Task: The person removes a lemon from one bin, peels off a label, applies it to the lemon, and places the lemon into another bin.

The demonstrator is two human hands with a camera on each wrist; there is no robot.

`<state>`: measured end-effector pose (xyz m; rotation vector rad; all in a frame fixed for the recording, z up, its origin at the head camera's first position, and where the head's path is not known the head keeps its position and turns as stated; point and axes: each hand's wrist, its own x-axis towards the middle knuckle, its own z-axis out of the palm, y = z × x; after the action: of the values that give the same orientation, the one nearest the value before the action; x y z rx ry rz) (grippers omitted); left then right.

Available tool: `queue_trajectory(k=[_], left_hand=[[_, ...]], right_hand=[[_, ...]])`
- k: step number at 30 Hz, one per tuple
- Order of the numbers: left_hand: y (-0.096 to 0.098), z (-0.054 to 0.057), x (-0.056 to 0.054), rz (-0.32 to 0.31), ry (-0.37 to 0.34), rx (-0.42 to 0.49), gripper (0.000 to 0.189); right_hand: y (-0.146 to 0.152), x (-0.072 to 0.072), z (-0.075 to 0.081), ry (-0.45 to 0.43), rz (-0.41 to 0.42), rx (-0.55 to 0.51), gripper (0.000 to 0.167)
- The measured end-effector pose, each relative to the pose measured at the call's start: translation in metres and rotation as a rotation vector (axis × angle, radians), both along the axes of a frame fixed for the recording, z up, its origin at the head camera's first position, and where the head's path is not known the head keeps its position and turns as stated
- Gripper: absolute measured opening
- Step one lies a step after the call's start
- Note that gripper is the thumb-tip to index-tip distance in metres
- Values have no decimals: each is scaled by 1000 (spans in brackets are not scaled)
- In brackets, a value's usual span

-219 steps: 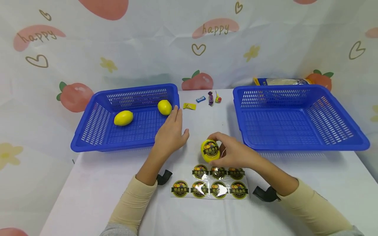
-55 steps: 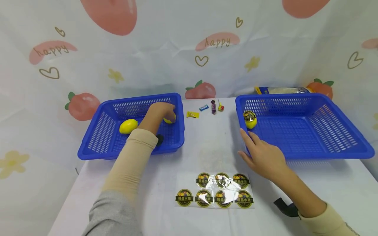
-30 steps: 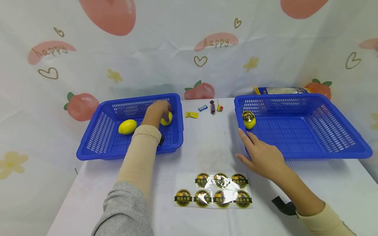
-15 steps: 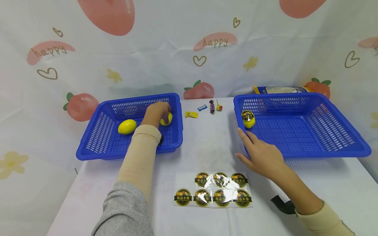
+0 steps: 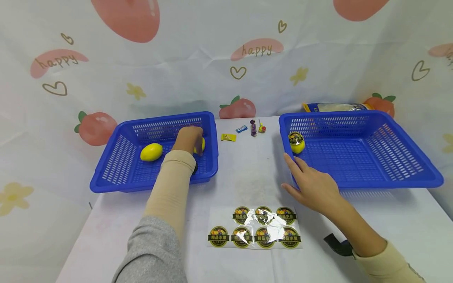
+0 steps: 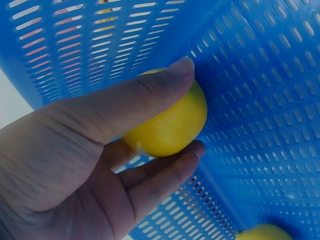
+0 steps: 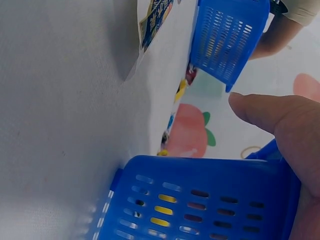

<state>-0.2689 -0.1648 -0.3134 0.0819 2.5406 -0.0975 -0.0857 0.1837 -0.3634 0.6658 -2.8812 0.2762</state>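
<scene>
My left hand (image 5: 189,139) reaches into the left blue basket (image 5: 152,184) and grips a yellow lemon (image 6: 175,125), thumb across its top and fingers curled beneath. A second lemon (image 5: 151,152) lies in the same basket, to the left of the hand. My right hand (image 5: 315,184) rests on the near left rim of the right blue basket (image 5: 389,184), fingers extended and thumb spread away. Just inside that rim sits a lemon (image 5: 298,147) bearing a round dark sticker (image 5: 296,138). The right wrist view shows the thumb (image 7: 265,110) above the basket's slotted wall.
A clear sheet (image 5: 220,215) of several round fruit stickers lies on the white table (image 5: 247,267) in front. Between the baskets, at the back, are a yellow candy (image 5: 228,137), a blue candy (image 5: 242,129), a purple candy (image 5: 253,127) and a lollipop (image 5: 262,128).
The stickered lemon, earlier in my right hand over the sheet, now lies in the right basket. My left hand has moved into the left basket around a lemon. Lately both hands barely shift.
</scene>
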Motion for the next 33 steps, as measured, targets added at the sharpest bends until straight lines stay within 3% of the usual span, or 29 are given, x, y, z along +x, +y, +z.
queue_trajectory(k=[4,11,17,21,24,29,33], left_hand=[[-2,1,4,14,-21,17,75],[-10,-4,2,109,-88,58,82],[-13,12,7,100,-95,103,99],[-16,23,10,101,-64,128,96],[-18,30,13,92,-22,154,83],[-21,37,19,50,66,151,75],[-23,40,24,60,99,199,78]], right_hand=[[0,0,0,-5,-1,2,84],[-1,-1,1,-17,3,8,84],[0,0,1,-14,3,8,84],[0,0,2,-9,4,7,83],[0,0,3,-13,3,6,84],[-1,0,4,-26,2,8,84],[-1,0,4,-23,4,7,84]])
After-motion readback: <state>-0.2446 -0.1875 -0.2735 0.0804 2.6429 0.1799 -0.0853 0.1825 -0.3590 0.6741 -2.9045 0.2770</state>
